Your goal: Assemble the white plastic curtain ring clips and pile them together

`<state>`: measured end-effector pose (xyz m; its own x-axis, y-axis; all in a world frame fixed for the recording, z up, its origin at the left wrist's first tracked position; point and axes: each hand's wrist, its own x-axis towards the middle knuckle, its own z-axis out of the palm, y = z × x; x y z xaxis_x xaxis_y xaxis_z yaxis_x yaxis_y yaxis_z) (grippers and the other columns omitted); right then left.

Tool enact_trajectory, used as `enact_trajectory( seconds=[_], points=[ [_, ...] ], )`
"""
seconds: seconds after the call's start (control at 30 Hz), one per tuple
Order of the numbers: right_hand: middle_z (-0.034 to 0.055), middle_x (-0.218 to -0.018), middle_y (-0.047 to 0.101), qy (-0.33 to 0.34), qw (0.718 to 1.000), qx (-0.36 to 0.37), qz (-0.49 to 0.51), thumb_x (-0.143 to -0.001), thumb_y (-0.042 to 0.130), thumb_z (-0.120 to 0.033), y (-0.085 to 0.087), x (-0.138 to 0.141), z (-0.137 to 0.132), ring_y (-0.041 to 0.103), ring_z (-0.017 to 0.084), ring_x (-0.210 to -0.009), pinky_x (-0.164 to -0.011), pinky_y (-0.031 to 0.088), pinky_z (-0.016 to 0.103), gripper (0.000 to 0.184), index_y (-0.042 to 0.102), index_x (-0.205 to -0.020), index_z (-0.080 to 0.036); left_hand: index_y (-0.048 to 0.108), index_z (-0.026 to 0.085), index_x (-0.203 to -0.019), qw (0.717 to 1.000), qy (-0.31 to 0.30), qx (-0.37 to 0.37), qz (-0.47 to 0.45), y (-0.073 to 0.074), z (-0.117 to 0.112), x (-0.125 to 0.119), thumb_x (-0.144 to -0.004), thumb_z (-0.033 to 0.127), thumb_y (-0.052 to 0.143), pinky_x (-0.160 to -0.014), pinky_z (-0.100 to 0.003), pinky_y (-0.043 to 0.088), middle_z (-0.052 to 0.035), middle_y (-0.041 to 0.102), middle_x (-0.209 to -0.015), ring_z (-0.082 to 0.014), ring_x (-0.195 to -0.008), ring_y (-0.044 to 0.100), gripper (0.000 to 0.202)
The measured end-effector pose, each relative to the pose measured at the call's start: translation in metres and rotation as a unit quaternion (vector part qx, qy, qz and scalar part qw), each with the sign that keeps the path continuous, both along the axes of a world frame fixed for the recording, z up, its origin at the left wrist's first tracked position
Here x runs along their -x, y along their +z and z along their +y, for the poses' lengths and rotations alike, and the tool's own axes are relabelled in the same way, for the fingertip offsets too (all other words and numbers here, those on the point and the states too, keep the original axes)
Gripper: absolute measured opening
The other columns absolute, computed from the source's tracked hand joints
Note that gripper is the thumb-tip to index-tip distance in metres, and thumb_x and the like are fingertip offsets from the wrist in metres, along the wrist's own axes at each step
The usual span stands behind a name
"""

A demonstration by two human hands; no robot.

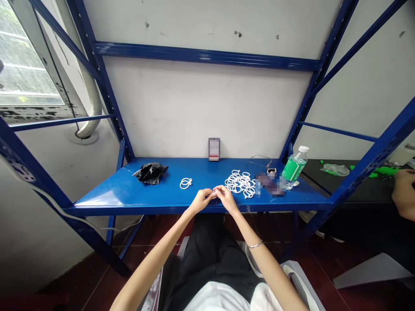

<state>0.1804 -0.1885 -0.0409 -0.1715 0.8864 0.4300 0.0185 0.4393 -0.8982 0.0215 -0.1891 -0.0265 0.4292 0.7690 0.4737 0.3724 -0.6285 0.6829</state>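
Note:
My left hand and my right hand meet over the front edge of the blue shelf. Between their fingertips they pinch a small white plastic ring, mostly hidden by the fingers. A pile of several white rings lies just right of my right hand. A small set of joined white rings rests on the shelf left of my left hand.
A crumpled black bag lies at the left. A small upright card stands against the wall. Glasses and a green-labelled bottle sit at the right. Another person's hand works at a black table farther right.

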Motion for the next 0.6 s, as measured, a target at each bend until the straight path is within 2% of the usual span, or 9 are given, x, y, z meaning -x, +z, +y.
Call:
enact_trajectory(
  seconds=[0.13,0.27,0.4,0.6],
  points=[
    [0.0021,-0.084,0.062,0.007,1.0,0.001,-0.009,-0.087,0.054,-0.044,0.003,-0.0009,-0.0009,0.06,0.018,-0.081,-0.074,0.047,0.029,0.026,0.062,-0.088,-0.02,0.068,0.012,-0.075,0.989,-0.016,0.109,-0.096,0.0027,0.0,0.0006,-0.085,0.054,0.051,-0.069,-0.025,0.044,-0.0061,0.068,-0.073,-0.0179,-0.072,0.06,0.046],
    [0.0015,-0.083,0.063,0.016,1.0,0.019,0.01,-0.085,0.058,-0.046,0.001,-0.0035,0.0024,0.059,0.017,-0.08,-0.076,0.045,0.029,0.027,0.062,-0.087,-0.019,0.068,0.011,-0.079,0.961,-0.044,0.192,-0.195,0.0038,0.0004,0.0011,-0.081,0.056,0.057,-0.072,-0.027,0.046,-0.0074,0.068,-0.074,-0.0173,-0.071,0.06,0.046],
    [0.0008,-0.077,0.062,0.043,0.997,0.046,0.033,-0.081,0.063,-0.049,0.002,-0.0052,0.0029,0.059,0.017,-0.075,-0.072,0.045,0.029,0.03,0.059,-0.079,-0.019,0.069,0.011,-0.079,0.943,-0.063,0.231,-0.229,0.0054,-0.0006,-0.0001,-0.078,0.054,0.062,-0.076,-0.028,0.045,-0.0077,0.068,-0.075,-0.0175,-0.073,0.06,0.044],
    [0.0002,-0.073,0.062,0.063,0.995,0.058,0.048,-0.079,0.065,-0.049,0.007,-0.0073,-0.002,0.058,0.016,-0.071,-0.07,0.043,0.029,0.03,0.059,-0.077,-0.02,0.07,0.012,-0.079,0.94,-0.072,0.249,-0.223,0.0087,-0.0028,0.0022,-0.079,0.052,0.063,-0.07,-0.025,0.042,-0.0033,0.063,-0.065,-0.0142,-0.064,0.054,0.041]
  ],
)
